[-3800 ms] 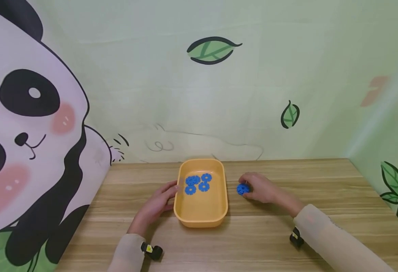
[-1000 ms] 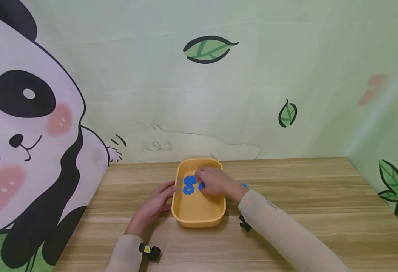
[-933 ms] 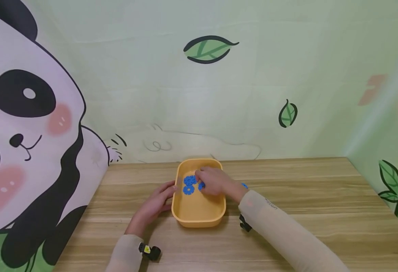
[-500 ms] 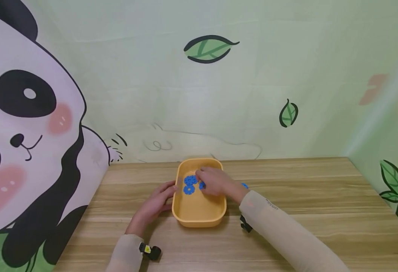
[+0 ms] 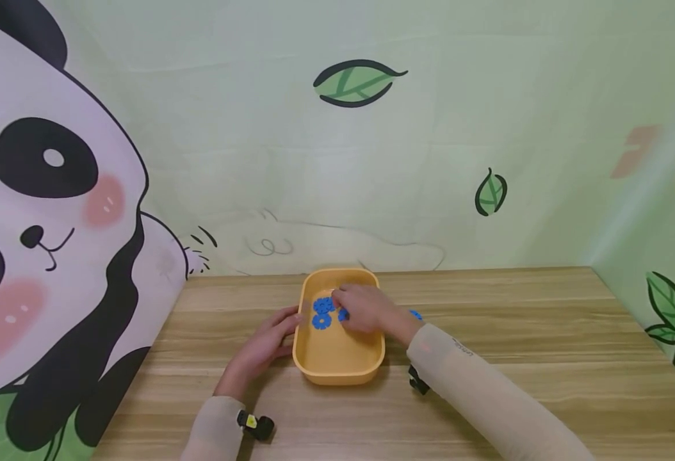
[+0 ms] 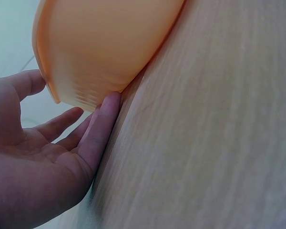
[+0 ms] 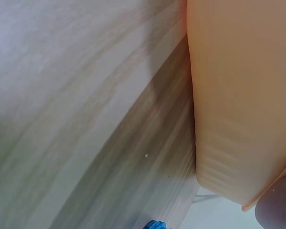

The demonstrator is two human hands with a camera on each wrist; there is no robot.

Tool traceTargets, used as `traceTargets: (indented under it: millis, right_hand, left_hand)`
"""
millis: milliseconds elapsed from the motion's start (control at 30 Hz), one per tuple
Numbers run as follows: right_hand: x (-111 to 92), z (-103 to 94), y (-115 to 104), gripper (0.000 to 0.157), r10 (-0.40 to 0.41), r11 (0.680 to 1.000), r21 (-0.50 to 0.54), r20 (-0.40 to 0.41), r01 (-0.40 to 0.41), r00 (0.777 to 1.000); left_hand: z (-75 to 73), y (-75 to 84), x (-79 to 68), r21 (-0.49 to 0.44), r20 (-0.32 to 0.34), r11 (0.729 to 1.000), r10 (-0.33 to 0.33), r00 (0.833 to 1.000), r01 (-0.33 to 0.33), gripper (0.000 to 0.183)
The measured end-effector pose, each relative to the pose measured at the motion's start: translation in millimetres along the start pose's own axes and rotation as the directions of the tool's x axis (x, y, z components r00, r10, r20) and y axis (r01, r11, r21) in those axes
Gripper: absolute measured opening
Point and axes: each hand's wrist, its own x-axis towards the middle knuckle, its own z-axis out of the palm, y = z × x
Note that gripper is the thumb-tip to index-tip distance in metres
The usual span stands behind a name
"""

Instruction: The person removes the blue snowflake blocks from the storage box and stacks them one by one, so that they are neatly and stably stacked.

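A yellow-orange plastic tray point(image 5: 337, 358) stands on the wooden table, with several blue snowflake discs point(image 5: 322, 321) lying in its left half. My left hand point(image 5: 265, 342) steadies the tray's left side. In the left wrist view its thumb touches the rim and its long fingers point(image 6: 102, 124) lie against the lower wall. My right hand point(image 5: 363, 308) reaches over the right rim into the tray, its fingers curled about a blue snowflake disc point(image 5: 343, 314) partly hidden by them. The right wrist view shows the tray's outer wall point(image 7: 238, 109) and only a bit of that hand point(image 7: 279, 202).
On the table point(image 5: 487, 307) right of the tray, a blue piece point(image 5: 415, 314) shows just behind the right wrist. Behind the table hangs a pale green backdrop point(image 5: 406, 160) with a printed panda and leaves.
Since the oldest frame, my right hand has moved left from the blue pieces on the table into the tray. Over the last second both hands have stayed in place.
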Motion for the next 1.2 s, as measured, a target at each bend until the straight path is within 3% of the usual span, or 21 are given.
traceTargets:
  millis: [367, 700, 933, 1200]
  right_hand:
    - [-2.0, -0.9, -0.5, 0.012, -0.025, 1.0, 0.006, -0.003, 0.025, 1.0]
    - [-1.1, -5.3, 4.1, 0.013, -0.063, 0.995, 0.075, 0.062, 0.058, 0.996]
    - [1.7, -8.8, 4.6, 0.012, -0.07, 0.994, 0.089, 0.062, 0.064, 0.996]
    - [-1.2, -22.2, 1.7, 0.025, -0.04, 0.988, 0.152, 0.024, 0.036, 0.999]
  left_hand:
    - [0.7, -0.2, -0.1, -0.025, 0.012, 1.0, 0.011, 1.0, -0.011, 0.06]
    - [2.1, -1.8, -2.2, -0.003, -0.003, 1.0, 0.008, 1.0, -0.008, 0.059]
    - [1.1, -2.0, -1.0, 0.0, 0.003, 1.0, 0.01, 1.0, -0.01, 0.059]
    - [0.0, -0.3, 0.8, -0.011, 0.027, 1.0, 0.018, 0.999, -0.018, 0.06]
